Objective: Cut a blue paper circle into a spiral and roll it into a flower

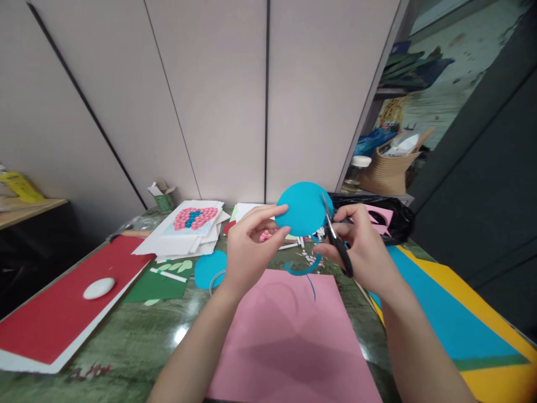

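Blue disc [300, 210]: held up in the air above the far edge of the pink sheet [293, 358]; broad side facing the viewer
Left-hand grip: left hand [251, 254], thumb and fingers pinching the disc's left rim
Right-hand grip: right hand [367, 249], closed around the black handles of the scissors [344, 260]; blades at the disc's right rim
Disc risk: rim could be nicked or flattened, should the blades bite inward or the pinch let the paper turn unevenly; paper could also bend, being held at one side only
Finger risk: left fingertips could meet the blade points, were the disc fed round without shifting the pinch
Curled blue strip [308, 271]: hangs over the far edge of the pink sheet; could snag in the blades or tear, if left dangling
Hidden at the disc: lower blade and the strip's upper end, by paper and right hand; whether strip and disc are joined, cannot tell
Pink sheet marks: faint curve, shadow or drawn line, cannot tell
Second blue piece [206, 268]: left of the pink sheet on the worktop [126, 344]; right side covered by a ring and the left arm
Blue sheet [444, 302]: right of the pink sheet, over yellow paper [495, 383]; partly covered by the right arm; yellow cut off at the frame
Black plastic bag [405, 215]: beyond the pink sheet, to the right; contents unclear
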